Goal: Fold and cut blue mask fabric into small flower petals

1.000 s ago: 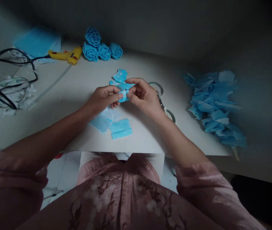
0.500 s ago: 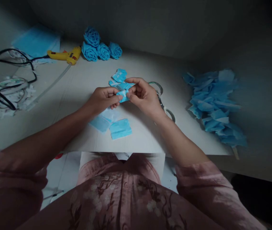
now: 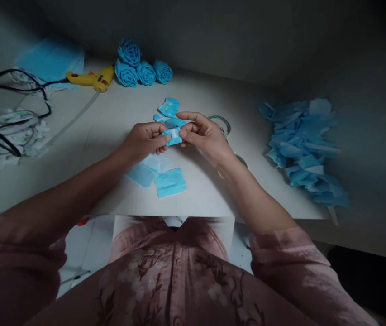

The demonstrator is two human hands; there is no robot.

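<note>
Between my two hands is a small folded piece of blue fabric [image 3: 172,136], held above the table. My left hand [image 3: 147,139] pinches its left end between thumb and fingers. At its right end, my right hand [image 3: 204,136] grips it with thumb and bent fingers, the index finger stretched over the top. Just behind lie crumpled blue pieces [image 3: 169,107]. Nearer my body, a flat blue piece [image 3: 171,183] rests beside paler, sheer pieces [image 3: 142,174]. A pair of scissors [image 3: 225,123] is partly hidden by my right hand and forearm.
Several blue fabric roses [image 3: 127,73] stand at the back beside a yellow glue gun [image 3: 92,80] with a black cord [image 3: 18,70]. A blue sheet stack [image 3: 52,59] and white scraps [image 3: 12,136] lie left. Blue fabric pieces [image 3: 303,149] are heaped at right.
The held fabric piece has shifted slightly left and turned a little. My right hand has moved slightly and now hides more of the scissors.
</note>
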